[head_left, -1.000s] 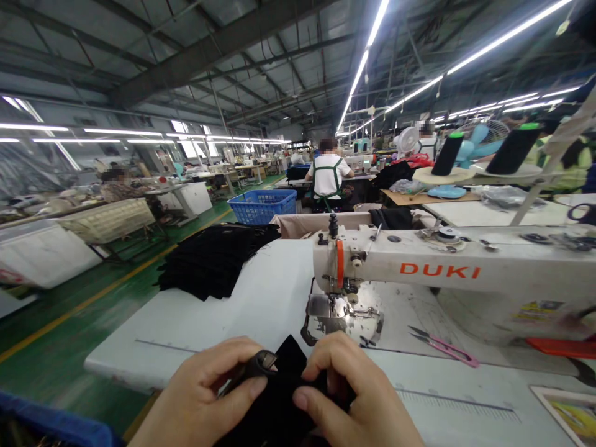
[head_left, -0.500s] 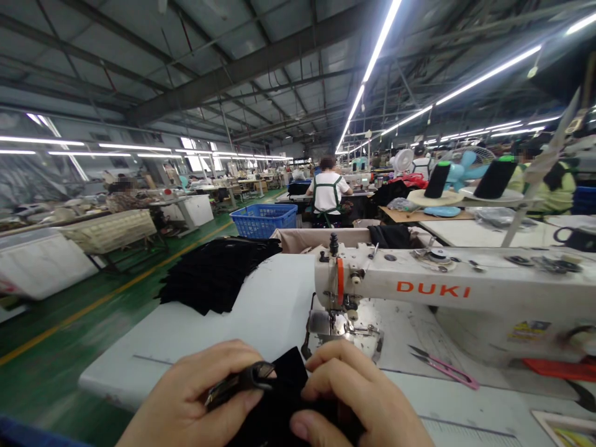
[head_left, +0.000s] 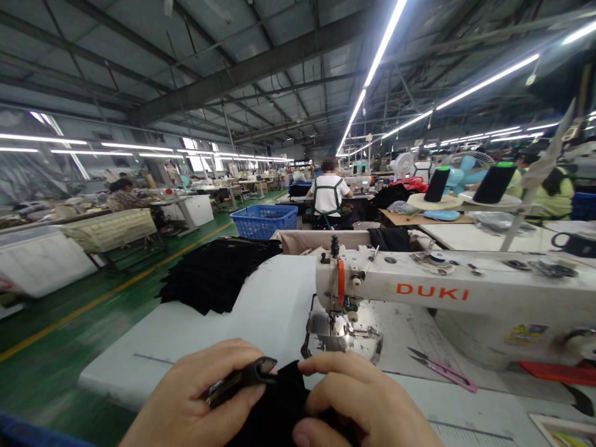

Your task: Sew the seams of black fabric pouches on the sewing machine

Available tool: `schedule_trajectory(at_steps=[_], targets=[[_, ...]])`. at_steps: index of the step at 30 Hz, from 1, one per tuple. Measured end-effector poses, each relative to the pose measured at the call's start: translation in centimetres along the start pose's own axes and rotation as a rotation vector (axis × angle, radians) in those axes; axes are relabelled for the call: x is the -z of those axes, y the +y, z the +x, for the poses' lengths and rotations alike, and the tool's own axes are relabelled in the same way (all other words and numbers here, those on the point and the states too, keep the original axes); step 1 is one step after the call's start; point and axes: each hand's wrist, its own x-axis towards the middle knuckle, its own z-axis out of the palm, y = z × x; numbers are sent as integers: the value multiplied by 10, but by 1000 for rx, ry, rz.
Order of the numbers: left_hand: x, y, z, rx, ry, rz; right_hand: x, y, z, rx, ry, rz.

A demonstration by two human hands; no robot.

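Between thumb and fingers, my left hand (head_left: 200, 394) pinches a dark, shiny folded strip (head_left: 242, 379) at the lower middle. Black fabric (head_left: 279, 403) hangs between both hands, near the table's front edge. The thumb and fingers of my right hand (head_left: 358, 397) close on the right part of that fabric. Just beyond the hands stands the white sewing machine (head_left: 433, 282), its needle area (head_left: 342, 326) free of fabric. A stack of black fabric pieces (head_left: 218, 270) lies on the table's far left part.
Pink-handled snips (head_left: 444, 372) lie on the white table (head_left: 162, 338) right of my hands. A blue basket (head_left: 264, 221) stands behind the stack. Two black thread cones (head_left: 494, 183) are at the right. A person in a white shirt (head_left: 328, 194) sits ahead.
My right index finger has lifted and stretched forward a little over the fabric. The black fabric's upper corner has dropped slightly. The left hand keeps its hold, with the shiny strip tilted slightly differently.
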Motion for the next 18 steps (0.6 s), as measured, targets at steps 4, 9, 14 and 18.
schedule_trajectory(at_steps=[4,9,14,18], targets=[[1,-1,3,27,7,-16,-5,5,-1,20,44,-21],[0,5,5,110,-21,-145,-7,6,3,-53,130,21],[-9,6,3,232,-45,-284,-7,3,5,-103,143,-33],[-5,3,9,287,-111,-379,-10,-2,7,-210,107,-9]])
